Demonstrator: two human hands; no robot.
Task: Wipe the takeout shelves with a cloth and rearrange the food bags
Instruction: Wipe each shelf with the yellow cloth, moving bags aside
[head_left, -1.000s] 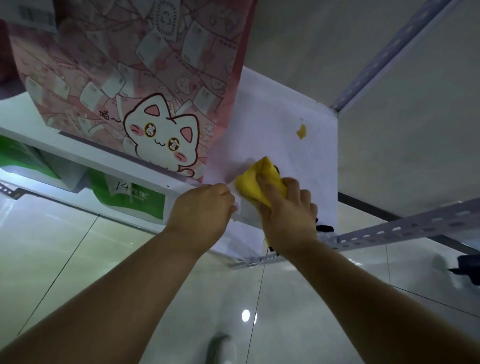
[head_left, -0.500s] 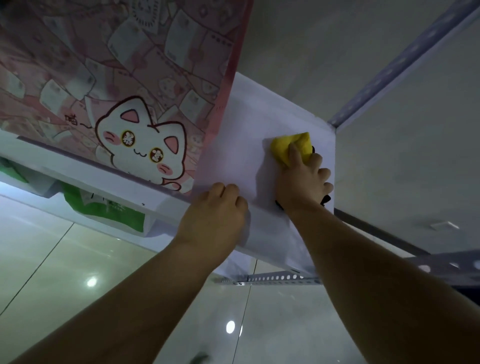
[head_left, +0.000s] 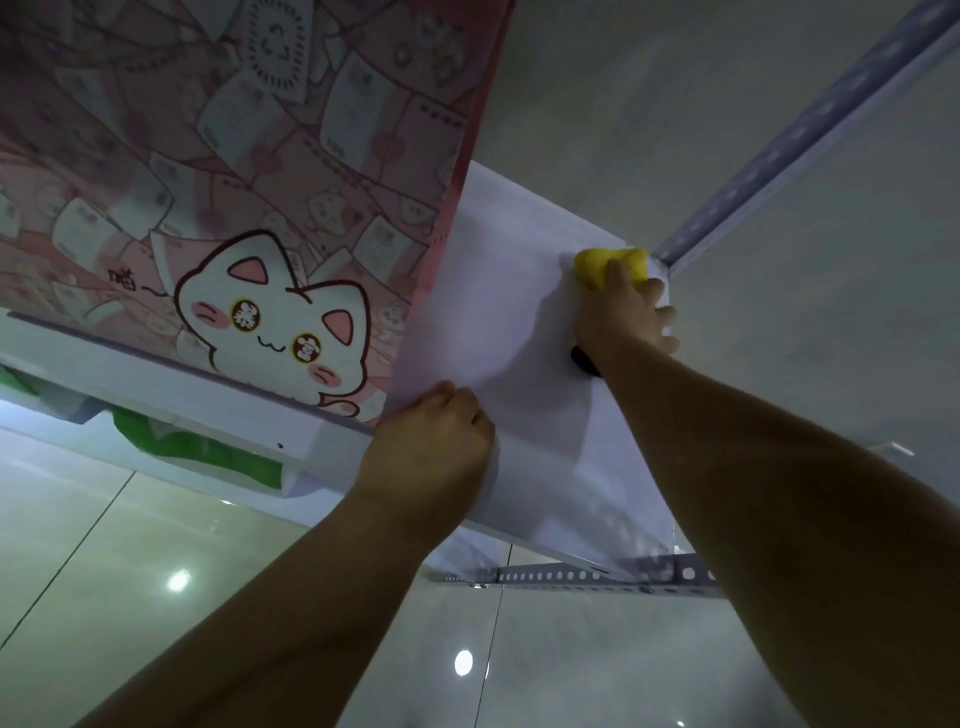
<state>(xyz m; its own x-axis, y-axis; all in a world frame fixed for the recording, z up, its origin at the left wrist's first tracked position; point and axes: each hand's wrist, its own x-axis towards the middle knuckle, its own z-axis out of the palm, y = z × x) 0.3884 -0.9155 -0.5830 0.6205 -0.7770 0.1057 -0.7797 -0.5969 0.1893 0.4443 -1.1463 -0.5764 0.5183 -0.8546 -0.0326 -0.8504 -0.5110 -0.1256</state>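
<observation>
Right hand (head_left: 623, 317) grips bunched cloth (head_left: 597, 265) at shelf (head_left: 509, 291) corner; left hand (head_left: 431, 441) fisted on edge

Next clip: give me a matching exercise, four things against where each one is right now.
Things:
1. cloth
2. pink bag
3. green bag
4. left hand

Places:
A. below the shelf
B. at the shelf's front edge
C. at the shelf's far right corner
D. standing on the shelf, left side

Pairs: 1-C; 2-D; 3-A; 4-B
</observation>
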